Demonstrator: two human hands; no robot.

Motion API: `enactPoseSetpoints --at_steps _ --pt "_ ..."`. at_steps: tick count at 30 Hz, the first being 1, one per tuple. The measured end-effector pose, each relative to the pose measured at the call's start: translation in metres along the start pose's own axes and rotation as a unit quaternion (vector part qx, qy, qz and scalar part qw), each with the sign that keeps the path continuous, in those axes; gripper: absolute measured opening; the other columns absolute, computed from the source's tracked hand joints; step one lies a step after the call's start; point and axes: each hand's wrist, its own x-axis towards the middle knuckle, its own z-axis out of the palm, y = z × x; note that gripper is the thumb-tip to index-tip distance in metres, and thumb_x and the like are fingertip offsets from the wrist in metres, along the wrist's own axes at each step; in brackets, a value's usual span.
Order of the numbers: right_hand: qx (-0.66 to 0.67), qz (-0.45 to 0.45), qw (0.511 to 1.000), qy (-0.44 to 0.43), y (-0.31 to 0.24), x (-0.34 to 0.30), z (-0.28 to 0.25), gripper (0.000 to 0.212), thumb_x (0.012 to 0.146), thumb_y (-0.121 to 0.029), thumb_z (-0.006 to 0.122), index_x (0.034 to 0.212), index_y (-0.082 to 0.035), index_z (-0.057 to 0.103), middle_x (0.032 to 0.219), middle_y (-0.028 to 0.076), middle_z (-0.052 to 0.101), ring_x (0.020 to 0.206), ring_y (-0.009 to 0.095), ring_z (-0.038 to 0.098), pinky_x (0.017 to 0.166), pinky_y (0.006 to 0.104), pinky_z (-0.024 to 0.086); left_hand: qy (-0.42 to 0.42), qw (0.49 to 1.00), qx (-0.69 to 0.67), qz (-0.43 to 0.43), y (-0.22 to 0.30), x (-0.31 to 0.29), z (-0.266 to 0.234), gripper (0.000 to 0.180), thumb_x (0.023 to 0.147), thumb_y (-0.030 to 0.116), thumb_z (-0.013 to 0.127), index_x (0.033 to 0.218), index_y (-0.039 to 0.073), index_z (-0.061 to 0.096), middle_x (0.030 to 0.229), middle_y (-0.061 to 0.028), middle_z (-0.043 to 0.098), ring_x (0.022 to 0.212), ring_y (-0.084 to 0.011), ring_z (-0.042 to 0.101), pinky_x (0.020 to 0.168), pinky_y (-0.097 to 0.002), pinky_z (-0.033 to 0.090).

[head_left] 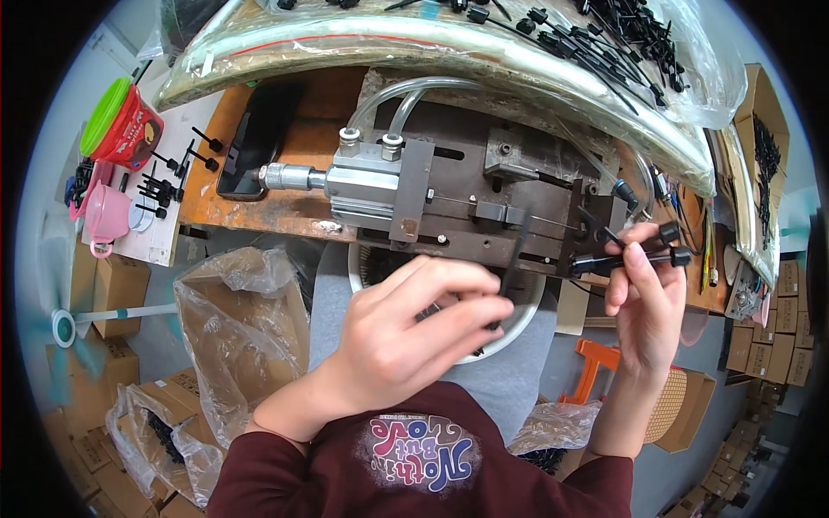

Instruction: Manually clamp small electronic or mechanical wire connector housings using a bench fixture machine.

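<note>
A thin black plastic strip (515, 259) stands nearly upright in front of the metal press jig (484, 194), its lower end pinched between the fingertips of the left hand (414, 332), which is curled narrow around it. Just beside it to the right, the right hand (643, 298) grips black pin-like parts with round caps (643, 255) between thumb and fingers, lying roughly level with their capped ends pointing right; it looks like two of them, though the fingers hide part of them. Both hands hover over a white round bowl (518, 324) that sits below the jig's front edge. The jig, with its pneumatic cylinder (363, 181) and clear hoses (389, 99), rests on the orange-brown desk (302, 138). A dark phone (256, 138) lies on the desk to the left. Farther left stand a red can with a green lid (121, 125) and a pink cup (105, 216). A clear bag of black parts (604, 39) stretches across the back.
</note>
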Motion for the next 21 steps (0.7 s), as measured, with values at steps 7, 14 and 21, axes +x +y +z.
enactPoseSetpoints --at_steps 7,14,21 --pt "0.03 -0.036 0.999 -0.019 0.005 -0.014 0.0 0.016 0.093 -0.003 0.061 0.107 0.004 0.056 0.105 0.016 0.061 0.061 0.008 0.048 0.054 0.0201 0.038 -0.027 0.976 0.213 0.032 -0.021 0.004 0.035 0.024 0.069 0.006 0.076 0.092 0.003 0.069 0.124 -0.0115 0.067 0.076 -0.0207 0.067 0.068 -0.0307 0.053" --pt "0.088 0.014 0.996 -0.019 0.013 -0.02 0.0 0.015 0.093 -0.004 0.058 0.106 0.004 0.055 0.102 0.018 0.061 0.061 0.008 0.046 0.056 0.0195 0.038 -0.054 0.969 0.239 0.006 -0.016 0.015 0.035 0.027 0.068 0.007 0.078 0.093 0.003 0.07 0.124 -0.0101 0.067 0.065 -0.0187 0.064 0.063 -0.0293 0.052" --pt "0.142 0.054 0.987 -0.058 0.019 -0.023 0.008 0.012 0.093 -0.004 0.058 0.103 0.003 0.056 0.097 0.016 0.064 0.061 0.008 0.047 0.057 0.0196 0.039 -0.044 0.996 0.074 -0.03 -0.01 0.019 0.026 0.04 0.068 0.017 0.083 0.104 0.005 0.071 0.121 -0.0104 0.068 0.076 -0.0186 0.069 0.071 -0.0298 0.053"
